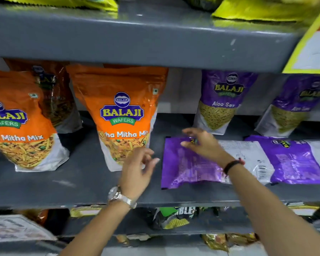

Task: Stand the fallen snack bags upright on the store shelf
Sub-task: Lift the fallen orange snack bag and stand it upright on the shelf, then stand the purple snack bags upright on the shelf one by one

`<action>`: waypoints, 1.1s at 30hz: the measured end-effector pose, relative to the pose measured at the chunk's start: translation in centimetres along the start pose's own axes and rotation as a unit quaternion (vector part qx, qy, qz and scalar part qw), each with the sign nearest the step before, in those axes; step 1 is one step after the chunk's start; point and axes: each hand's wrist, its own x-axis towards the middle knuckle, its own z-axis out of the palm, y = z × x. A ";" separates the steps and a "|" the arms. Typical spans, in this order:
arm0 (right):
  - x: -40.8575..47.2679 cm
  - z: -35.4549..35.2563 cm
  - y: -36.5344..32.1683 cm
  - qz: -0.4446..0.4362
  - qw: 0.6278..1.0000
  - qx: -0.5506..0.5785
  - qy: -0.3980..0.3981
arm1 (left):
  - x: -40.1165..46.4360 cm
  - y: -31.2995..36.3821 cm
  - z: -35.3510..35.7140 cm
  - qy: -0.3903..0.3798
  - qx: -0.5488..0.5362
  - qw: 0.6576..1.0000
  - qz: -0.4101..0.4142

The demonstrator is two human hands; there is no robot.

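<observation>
A purple Aloo Sev bag (188, 167) lies flat, back side up, on the grey shelf (81, 183). A second purple bag (294, 161) lies flat to its right. My right hand (201, 143) hovers over the first bag's top edge with its fingers spread and nothing in them. My left hand (139, 169) is open just left of that bag, in front of an upright orange Mitha Mix bag (122, 115). Behind the fallen bags stand two upright purple bags (220, 104) (294, 108).
Another upright orange bag (20, 124) stands at the left, with a darker bag (54, 97) behind it. The shelf above (137, 43) holds yellow-green bags (262, 10). Lower shelves hold more snack packs (174, 217). A yellow sign (314, 47) hangs at upper right.
</observation>
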 end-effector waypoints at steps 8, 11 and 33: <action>-0.1 -11.7 10.1 0.127 0.950 -0.197 -0.205 | -0.7 5.5 9.9 -0.414 -0.244 0.772 -0.416; 0.0 -12.4 11.5 0.164 0.931 -0.155 -0.287 | -2.1 6.3 12.1 -0.321 -0.327 0.744 -0.487; -4.9 -6.4 13.4 0.040 0.976 0.212 0.015 | 7.1 7.0 10.0 0.007 -0.228 0.970 -0.084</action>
